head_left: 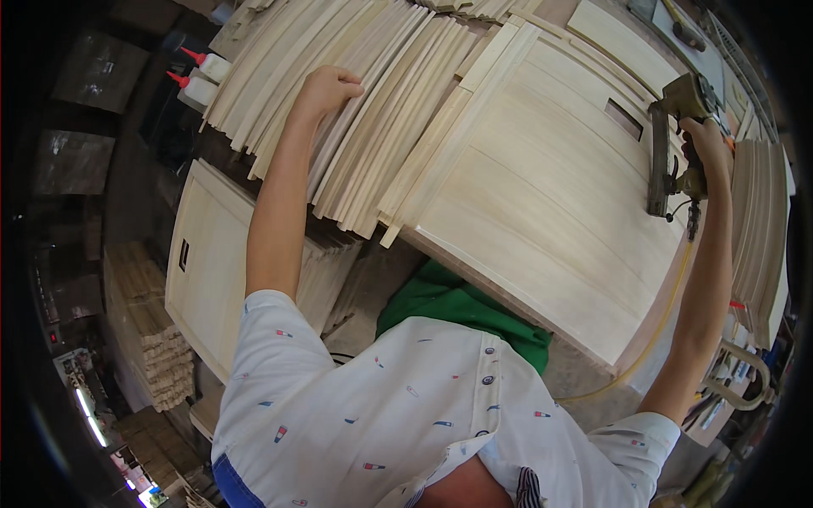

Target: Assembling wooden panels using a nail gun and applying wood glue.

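My right hand (710,144) is wrapped round the grip of a dark nail gun (659,157), whose long magazine lies over the right side of a pale wooden panel (542,178). A yellow air hose (677,292) runs from the gun's lower end. The panel has framed edges and a small rectangular slot (625,118). My left hand (330,91) is closed above a wide row of long wooden strips (406,110) to the panel's left. Its fingers curl down, and what they hold, if anything, is hidden.
Two white glue bottles (203,89) with red nozzles stand at the far left. Below them leans another slotted panel (203,271). Stacked strips (754,229) stand at the right, near tools in a box (720,398). A hammer (684,30) lies far right. Green cloth (466,309) hangs below the table edge.
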{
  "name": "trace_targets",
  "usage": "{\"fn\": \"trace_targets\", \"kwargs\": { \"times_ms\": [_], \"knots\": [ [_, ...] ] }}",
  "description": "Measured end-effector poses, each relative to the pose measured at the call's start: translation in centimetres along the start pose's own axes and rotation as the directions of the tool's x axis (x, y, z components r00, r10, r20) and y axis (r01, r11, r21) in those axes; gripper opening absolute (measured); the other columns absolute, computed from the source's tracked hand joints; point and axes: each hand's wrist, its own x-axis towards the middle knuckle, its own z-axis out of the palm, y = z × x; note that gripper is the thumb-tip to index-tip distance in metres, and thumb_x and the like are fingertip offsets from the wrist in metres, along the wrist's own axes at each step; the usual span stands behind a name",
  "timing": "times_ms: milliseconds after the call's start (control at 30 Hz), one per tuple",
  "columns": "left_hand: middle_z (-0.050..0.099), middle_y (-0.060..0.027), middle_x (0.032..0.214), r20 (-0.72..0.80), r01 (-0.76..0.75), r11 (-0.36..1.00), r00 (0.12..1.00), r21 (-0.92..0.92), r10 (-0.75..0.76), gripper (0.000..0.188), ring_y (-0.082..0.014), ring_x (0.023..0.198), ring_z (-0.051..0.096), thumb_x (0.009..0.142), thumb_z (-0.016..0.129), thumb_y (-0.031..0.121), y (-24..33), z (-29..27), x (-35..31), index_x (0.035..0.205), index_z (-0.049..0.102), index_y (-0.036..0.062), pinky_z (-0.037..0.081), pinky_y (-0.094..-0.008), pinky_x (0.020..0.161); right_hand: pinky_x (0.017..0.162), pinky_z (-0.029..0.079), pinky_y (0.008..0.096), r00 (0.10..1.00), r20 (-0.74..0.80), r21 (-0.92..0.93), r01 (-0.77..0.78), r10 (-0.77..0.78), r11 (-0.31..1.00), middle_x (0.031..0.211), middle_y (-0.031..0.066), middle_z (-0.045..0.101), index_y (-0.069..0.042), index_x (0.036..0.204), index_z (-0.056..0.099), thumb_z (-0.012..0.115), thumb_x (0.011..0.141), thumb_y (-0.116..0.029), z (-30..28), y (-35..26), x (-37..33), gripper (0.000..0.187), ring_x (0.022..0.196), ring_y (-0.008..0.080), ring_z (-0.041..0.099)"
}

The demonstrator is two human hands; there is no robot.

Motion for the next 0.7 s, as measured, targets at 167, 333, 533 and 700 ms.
{"fn": "trace_targets", "kwargs": {
  "times_ms": [167, 333, 533, 700],
  "knots": [
    [0.073, -0.0176, 0.096, 0.032, 0.019, 0.999, 0.999, 0.028, -0.02, 0.033, -0.025, 0.09, 0.069, 0.073, 0.075, 0.016, -0.4, -0.4, 0.1, 0.103, 0.074, 0.0013, 0.052, -0.0359, 0.084, 0.042, 0.043, 0.0313, 1.0, -0.001, 0.065, 0.024, -0.024, 0.998, 0.059, 0.0063, 0.054, 0.002, 0.068, 0.056, 0.064, 0.074, -0.02, 0.6, 0.4, 0.3, 0.024, 0.044, 0.0164, 0.055],
    [0.072, -0.0163, 0.094, -0.129, -0.066, 0.965, 0.986, 0.256, 0.102, 0.032, -0.0233, 0.088, 0.07, 0.077, 0.065, 0.021, 1.6, -0.4, -1.5, 0.099, 0.072, -0.001, 0.052, -0.0335, 0.081, 0.045, 0.045, 0.0316, 0.997, -0.024, -0.036, 0.075, -0.076, 0.997, 0.059, 0.007, 0.057, 0.003, 0.068, 0.059, 0.064, 0.073, -0.024, 0.3, 0.7, 0.7, 0.028, 0.046, 0.017, 0.057],
    [0.069, -0.0106, 0.091, -0.123, -0.194, 0.932, 0.979, -0.305, 0.163, 0.026, -0.0143, 0.085, 0.066, 0.092, 0.057, 0.017, 5.5, -1.1, -7.0, 0.105, 0.062, -0.0042, 0.051, -0.0291, 0.074, 0.049, 0.046, 0.0299, 0.976, -0.152, -0.017, 0.155, -0.156, 0.988, 0.061, 0.0056, 0.058, 0.003, 0.073, 0.063, 0.065, 0.075, -0.026, -1.1, 0.0, -3.6, 0.029, 0.05, 0.0149, 0.058],
    [0.066, -0.0061, 0.093, -0.022, -0.39, 0.81, 0.905, -0.438, 0.424, 0.022, -0.0109, 0.087, 0.061, 0.095, 0.059, 0.017, 9.3, 0.8, -10.8, 0.107, 0.06, -0.0022, 0.05, -0.0268, 0.077, 0.052, 0.043, 0.0266, 0.966, -0.251, 0.052, 0.072, -0.057, 0.996, 0.065, 0.0028, 0.06, -0.001, 0.078, 0.067, 0.07, 0.079, -0.034, -5.8, -0.1, -11.0, 0.034, 0.055, 0.0109, 0.056]
  ]
}}
